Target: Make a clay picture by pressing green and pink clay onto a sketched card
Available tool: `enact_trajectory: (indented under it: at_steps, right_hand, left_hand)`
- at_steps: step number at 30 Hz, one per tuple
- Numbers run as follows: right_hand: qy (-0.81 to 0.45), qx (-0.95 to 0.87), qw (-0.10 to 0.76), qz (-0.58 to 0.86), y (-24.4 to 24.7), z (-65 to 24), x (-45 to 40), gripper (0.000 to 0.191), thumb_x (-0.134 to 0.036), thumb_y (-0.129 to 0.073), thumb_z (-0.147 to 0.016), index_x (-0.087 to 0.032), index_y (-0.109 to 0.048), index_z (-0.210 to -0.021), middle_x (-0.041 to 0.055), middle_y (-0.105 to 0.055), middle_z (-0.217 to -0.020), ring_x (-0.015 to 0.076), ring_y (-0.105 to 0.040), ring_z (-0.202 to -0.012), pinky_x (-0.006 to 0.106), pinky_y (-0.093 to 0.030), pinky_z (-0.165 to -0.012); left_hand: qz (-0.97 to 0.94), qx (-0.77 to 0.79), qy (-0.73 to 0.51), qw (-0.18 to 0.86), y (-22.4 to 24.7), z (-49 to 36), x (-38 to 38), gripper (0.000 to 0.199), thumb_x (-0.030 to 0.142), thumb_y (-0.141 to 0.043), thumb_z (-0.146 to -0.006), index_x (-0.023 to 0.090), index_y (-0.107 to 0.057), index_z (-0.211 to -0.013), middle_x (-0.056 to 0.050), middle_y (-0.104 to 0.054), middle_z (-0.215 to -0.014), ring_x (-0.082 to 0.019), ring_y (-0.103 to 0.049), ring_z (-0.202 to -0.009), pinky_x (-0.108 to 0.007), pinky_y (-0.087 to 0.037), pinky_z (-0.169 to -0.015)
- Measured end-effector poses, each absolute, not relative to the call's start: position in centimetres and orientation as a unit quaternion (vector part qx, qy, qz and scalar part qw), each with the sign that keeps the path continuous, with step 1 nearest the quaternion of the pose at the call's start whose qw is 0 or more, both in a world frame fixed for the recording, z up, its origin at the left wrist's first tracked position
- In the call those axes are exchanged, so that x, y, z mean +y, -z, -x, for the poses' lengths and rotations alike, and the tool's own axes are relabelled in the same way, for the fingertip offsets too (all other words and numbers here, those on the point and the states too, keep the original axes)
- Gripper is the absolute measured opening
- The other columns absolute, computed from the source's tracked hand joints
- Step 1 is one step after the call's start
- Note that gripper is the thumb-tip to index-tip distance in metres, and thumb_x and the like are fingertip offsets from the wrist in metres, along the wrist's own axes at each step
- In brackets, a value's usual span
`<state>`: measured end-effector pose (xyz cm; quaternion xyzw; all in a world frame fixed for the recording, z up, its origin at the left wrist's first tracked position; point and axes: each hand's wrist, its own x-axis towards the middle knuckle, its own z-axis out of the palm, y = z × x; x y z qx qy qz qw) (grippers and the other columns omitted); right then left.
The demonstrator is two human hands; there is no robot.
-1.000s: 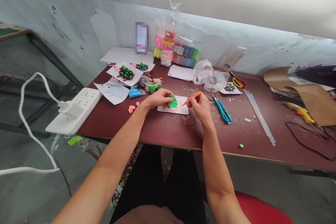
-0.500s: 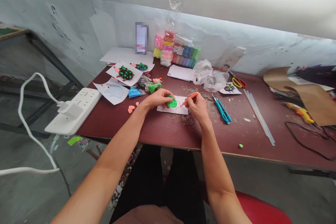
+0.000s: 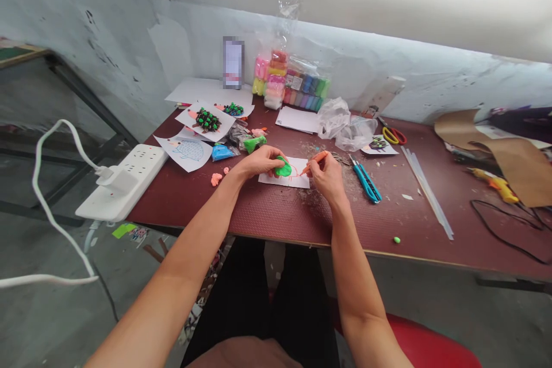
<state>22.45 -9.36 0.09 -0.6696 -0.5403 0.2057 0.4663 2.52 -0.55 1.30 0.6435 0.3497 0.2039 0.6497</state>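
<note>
My left hand (image 3: pixel 264 162) pinches a flattened piece of green modelling clay (image 3: pixel 283 167) over the left part of a small white paper (image 3: pixel 276 182). Orange lines are drawn on this paper, partly covered by the clay. In my right hand (image 3: pixel 326 175) is an orange marker (image 3: pixel 318 157), its tip low over the right side of the paper; whether it touches cannot be made out. Lumps of peach clay (image 3: pixel 216 179) lie left of my left hand. A green clay bag (image 3: pixel 253 144) and a blue clay packet (image 3: pixel 222 152) sit just beyond it.
A teal utility knife (image 3: pixel 366 181) and scissors (image 3: pixel 394 135) lie to the right, with glue sticks (image 3: pixel 426 191) and a glue gun (image 3: pixel 495 184) farther over. Hedgehog pictures (image 3: pixel 186 149), a white power strip (image 3: pixel 123 184) and packs of coloured clay (image 3: pixel 308 85) stand left and behind.
The orange marker and my right hand have shifted slightly to the right along the paper. My left hand keeps its hold on the green clay.
</note>
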Motion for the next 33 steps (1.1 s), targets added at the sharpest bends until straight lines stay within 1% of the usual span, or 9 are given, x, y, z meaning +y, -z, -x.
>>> enact_trajectory:
  at_steps: [4, 9, 20, 25, 30, 33]
  right_hand:
    - [-0.217, -0.543, 0.482, 0.652, 0.0, -22.3, -9.4, 0.009, -0.033, -0.054, -0.085, -0.026, -0.050, -0.082, -0.0002, -0.069, -0.069, 0.0166, -0.064, -0.060, 0.029, -0.046, -0.061]
    - [-0.224, -0.546, 0.473, 0.654, 0.0, -22.4, -9.4, 0.008, -0.031, -0.054, -0.084, -0.026, -0.049, -0.080, -0.0005, -0.070, -0.068, 0.0158, -0.063, -0.059, 0.029, -0.046, -0.062]
    - [-0.216, -0.538, 0.481, 0.657, 0.1, -22.6, -9.3, 0.008, -0.030, -0.054, -0.083, -0.025, -0.050, -0.079, -0.0007, -0.069, -0.066, 0.0158, -0.063, -0.058, 0.028, -0.045, -0.060]
    - [-0.220, -0.540, 0.478, 0.657, -0.1, -22.4, -9.4, 0.007, -0.030, -0.055, -0.083, -0.025, -0.051, -0.079, -0.0007, -0.068, -0.066, 0.0165, -0.061, -0.058, 0.029, -0.045, -0.061]
    - [-0.169, -0.521, 0.474, 0.690, -0.7, -22.8, -9.4, 0.005, -0.025, -0.052, -0.083, -0.026, -0.050, -0.078, -0.0013, -0.066, -0.065, 0.0167, -0.059, -0.060, 0.029, -0.043, -0.064]
    - [-0.139, -0.504, 0.429, 0.737, -1.1, -23.5, -9.4, 0.010, -0.028, -0.050, -0.089, -0.026, -0.049, -0.079, -0.0001, -0.065, -0.064, 0.0189, -0.059, -0.063, 0.030, -0.042, -0.066]
  left_hand:
    - [-0.651, 0.348, -0.202, 0.643, -1.4, -2.5, -0.6, 0.011, 0.006, -0.067, -0.081, 0.008, -0.072, -0.090, -0.001, -0.069, -0.067, -0.007, -0.060, -0.051, -0.016, -0.045, -0.046]
    - [-0.651, 0.352, -0.199, 0.642, -1.6, -2.5, -0.7, 0.010, 0.005, -0.066, -0.082, 0.008, -0.072, -0.089, -0.001, -0.069, -0.068, -0.007, -0.060, -0.051, -0.015, -0.044, -0.046]
    - [-0.648, 0.353, -0.200, 0.644, -1.4, -2.6, -0.7, 0.011, 0.005, -0.066, -0.082, 0.008, -0.073, -0.090, -0.001, -0.069, -0.067, -0.007, -0.060, -0.050, -0.016, -0.044, -0.045]
    - [-0.650, 0.342, -0.202, 0.648, -1.1, -2.5, -0.5, 0.009, 0.007, -0.068, -0.082, 0.008, -0.073, -0.090, -0.001, -0.069, -0.067, -0.008, -0.060, -0.050, -0.016, -0.044, -0.046]
    - [-0.647, 0.338, -0.216, 0.649, -1.1, -2.5, -0.4, 0.008, 0.007, -0.070, -0.083, 0.009, -0.072, -0.091, -0.001, -0.070, -0.068, -0.008, -0.061, -0.051, -0.015, -0.045, -0.046]
    - [-0.635, 0.331, -0.250, 0.652, -1.1, -2.5, -0.3, 0.007, 0.009, -0.072, -0.086, 0.009, -0.071, -0.093, -0.003, -0.072, -0.072, -0.007, -0.063, -0.051, -0.017, -0.050, -0.049]
